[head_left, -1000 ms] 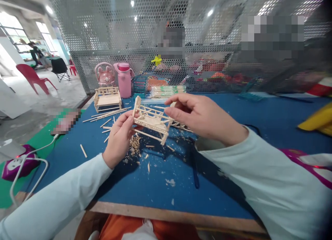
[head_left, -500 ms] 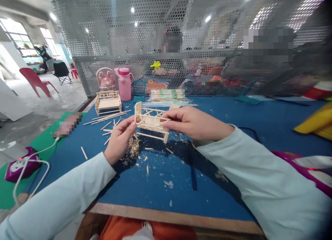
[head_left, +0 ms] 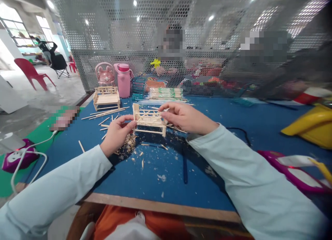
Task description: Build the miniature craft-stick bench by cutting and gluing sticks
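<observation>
The thumb and fingers of the left hand (head_left: pixel 117 133) are clamped on the left end of a small stick bench (head_left: pixel 149 123), held above the blue table (head_left: pixel 129 186); the fingers of the right hand (head_left: pixel 185 118) are close together at its upper right corner, but I cannot tell if they pinch it. Legs, seat and rails are already in place, so it seems mostly built; what is left at the right end, I cannot judge. Nearer lie wood scraps (head_left: pixel 129 143), far left loose sticks (head_left: pixel 107 112) and a similar bench (head_left: pixel 107 99)

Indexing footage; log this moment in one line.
left hand: holds pale wooden miniature bench; right hand: fingers at its right end; blue tabletop: tan wood chips
</observation>
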A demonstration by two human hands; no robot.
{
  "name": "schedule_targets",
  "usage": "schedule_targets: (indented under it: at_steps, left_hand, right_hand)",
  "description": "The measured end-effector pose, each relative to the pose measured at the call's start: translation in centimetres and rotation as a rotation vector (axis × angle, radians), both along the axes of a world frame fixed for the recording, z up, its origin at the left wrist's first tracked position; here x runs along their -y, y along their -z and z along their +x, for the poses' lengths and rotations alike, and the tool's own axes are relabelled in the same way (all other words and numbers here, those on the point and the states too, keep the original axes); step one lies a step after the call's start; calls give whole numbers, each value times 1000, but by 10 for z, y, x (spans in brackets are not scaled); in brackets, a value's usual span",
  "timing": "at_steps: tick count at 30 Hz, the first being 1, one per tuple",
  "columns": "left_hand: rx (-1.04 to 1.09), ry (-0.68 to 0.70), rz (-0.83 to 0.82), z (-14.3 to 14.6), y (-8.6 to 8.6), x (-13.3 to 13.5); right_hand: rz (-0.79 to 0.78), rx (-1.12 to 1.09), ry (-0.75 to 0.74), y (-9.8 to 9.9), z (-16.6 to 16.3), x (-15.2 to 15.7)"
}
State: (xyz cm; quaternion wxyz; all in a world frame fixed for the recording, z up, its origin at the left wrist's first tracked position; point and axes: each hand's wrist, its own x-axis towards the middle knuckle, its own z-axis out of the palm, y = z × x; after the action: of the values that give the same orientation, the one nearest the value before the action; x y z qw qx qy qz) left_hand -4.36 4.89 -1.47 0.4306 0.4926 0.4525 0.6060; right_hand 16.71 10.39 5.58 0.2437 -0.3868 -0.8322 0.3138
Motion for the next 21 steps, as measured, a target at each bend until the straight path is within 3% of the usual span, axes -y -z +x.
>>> schedule_targets:
  at_steps: [4, 9, 12, 18, 21]
  left_hand:
    - [141, 19, -71, 4, -1, 1]
    - [160, 18, -59, 7, 0, 2]
    - [91, 23, -15, 5, 2, 0]
    - [-80, 22, 52, -2, 8, -2]
    - [-138, -123, 106, -9, 4, -1]
  right_hand:
    - [-212, -100, 80, 15, 13, 14]
    - [-372, -193, -15, 51, 9, 30]
    - [-334, -333, -6, 63, -4, 33]
    - [-233, -527, 178, 63, -7, 28]
    - [-201, -552, 175, 64, -3, 24]
